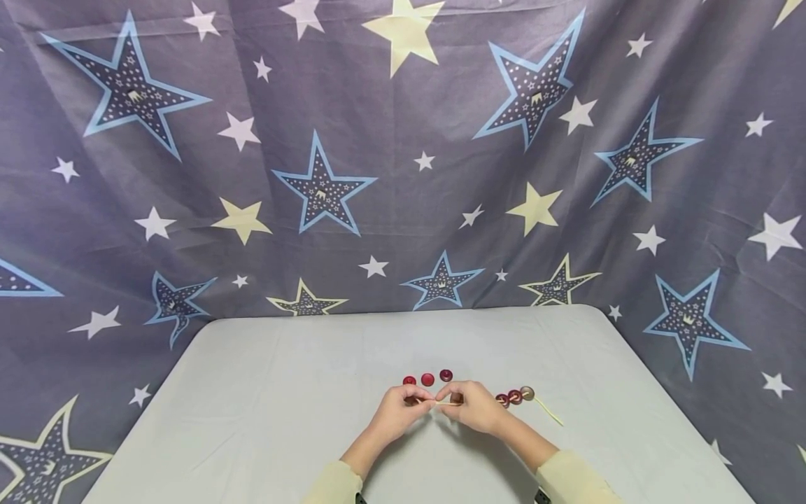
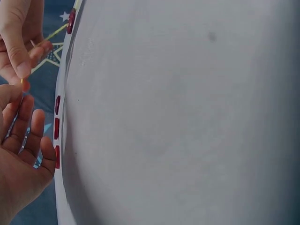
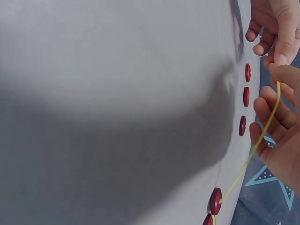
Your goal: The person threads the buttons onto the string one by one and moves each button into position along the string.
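Observation:
Over the front middle of the table, my left hand (image 1: 395, 414) and right hand (image 1: 476, 407) meet almost fingertip to fingertip. Both pinch a thin yellow string (image 1: 448, 403) between thumb and forefinger. In the right wrist view the string (image 3: 262, 137) slants from the right hand (image 3: 283, 140) down to a dark red button (image 3: 215, 201). Beside my right hand lie threaded buttons, two dark red (image 1: 515, 397) and one brownish (image 1: 527, 393), with the string's tail (image 1: 550, 412) beyond. Brown buttons (image 1: 456, 398) show partly behind the fingers.
Just beyond the hands, three loose buttons lie in a row: two red (image 1: 427, 379) and one dark maroon (image 1: 446, 375). They rest on a table with a pale cover (image 1: 283, 406). A star-patterned curtain (image 1: 390, 126) hangs behind and at both sides.

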The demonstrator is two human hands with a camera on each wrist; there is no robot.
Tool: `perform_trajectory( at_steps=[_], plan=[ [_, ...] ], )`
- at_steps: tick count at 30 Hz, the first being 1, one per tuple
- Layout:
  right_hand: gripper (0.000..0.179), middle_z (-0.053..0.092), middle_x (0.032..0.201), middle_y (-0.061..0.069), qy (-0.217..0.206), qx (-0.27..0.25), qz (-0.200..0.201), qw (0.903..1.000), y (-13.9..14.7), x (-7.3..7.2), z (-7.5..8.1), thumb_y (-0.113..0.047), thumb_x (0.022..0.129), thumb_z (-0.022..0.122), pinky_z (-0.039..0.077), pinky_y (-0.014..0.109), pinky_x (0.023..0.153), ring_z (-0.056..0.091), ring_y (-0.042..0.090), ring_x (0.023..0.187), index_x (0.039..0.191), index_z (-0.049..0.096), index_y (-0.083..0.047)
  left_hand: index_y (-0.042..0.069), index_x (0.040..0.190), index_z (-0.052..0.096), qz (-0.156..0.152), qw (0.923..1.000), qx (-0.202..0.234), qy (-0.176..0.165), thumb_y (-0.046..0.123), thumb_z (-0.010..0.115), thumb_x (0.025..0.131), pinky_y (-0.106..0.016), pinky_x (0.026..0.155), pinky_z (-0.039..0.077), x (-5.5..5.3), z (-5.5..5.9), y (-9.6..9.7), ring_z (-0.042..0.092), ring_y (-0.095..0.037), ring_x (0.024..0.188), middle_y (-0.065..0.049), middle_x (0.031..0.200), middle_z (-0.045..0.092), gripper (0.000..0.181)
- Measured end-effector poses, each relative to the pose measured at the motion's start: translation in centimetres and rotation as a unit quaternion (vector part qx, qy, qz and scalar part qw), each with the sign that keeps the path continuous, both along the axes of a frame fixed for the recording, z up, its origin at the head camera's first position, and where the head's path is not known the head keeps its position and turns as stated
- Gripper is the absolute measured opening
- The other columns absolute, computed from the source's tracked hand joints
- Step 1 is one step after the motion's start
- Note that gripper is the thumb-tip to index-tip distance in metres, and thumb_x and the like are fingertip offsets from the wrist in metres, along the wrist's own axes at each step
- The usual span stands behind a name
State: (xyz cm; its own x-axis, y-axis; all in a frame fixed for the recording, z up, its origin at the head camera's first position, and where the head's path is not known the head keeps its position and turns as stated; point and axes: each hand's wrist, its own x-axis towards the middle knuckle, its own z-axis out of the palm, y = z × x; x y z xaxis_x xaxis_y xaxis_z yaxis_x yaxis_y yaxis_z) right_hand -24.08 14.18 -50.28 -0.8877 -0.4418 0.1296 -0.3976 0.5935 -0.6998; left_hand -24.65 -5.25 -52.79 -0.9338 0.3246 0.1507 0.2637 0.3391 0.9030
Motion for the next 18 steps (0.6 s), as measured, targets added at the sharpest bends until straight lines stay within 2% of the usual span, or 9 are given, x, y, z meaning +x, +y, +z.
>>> perform_trajectory(
  at_steps=[10,18],
  plan=[
    [0.008,0.051,0.062,-0.006,-0.009,-0.028,0.002,0.9996,0.03,0.02,0.17,-0.021,0.087,0.066,0.036,0.017,0.049,0.038,-0.002,0.052,0.087,0.068,-0.013,0.007,0.086,0.071,-0.001,1.0000,-0.001,0.000,0.018,0.069,0.083,-0.017,0.059,0.044,0.19,0.37,-0.08,0.052,-0.005,0.066,-0.004,0.080,0.068,0.012],
    [0.008,0.054,0.065,-0.006,-0.007,-0.033,-0.012,0.9994,0.26,0.13,0.59,-0.021,0.086,0.066,0.038,0.019,0.051,0.041,0.000,0.056,0.085,0.068,-0.014,0.006,0.087,0.070,0.012,0.9999,0.010,0.000,0.019,0.070,0.083,-0.017,0.058,0.045,-0.17,0.24,-0.89,0.053,-0.004,0.065,-0.006,0.078,0.067,0.013]
  ],
)
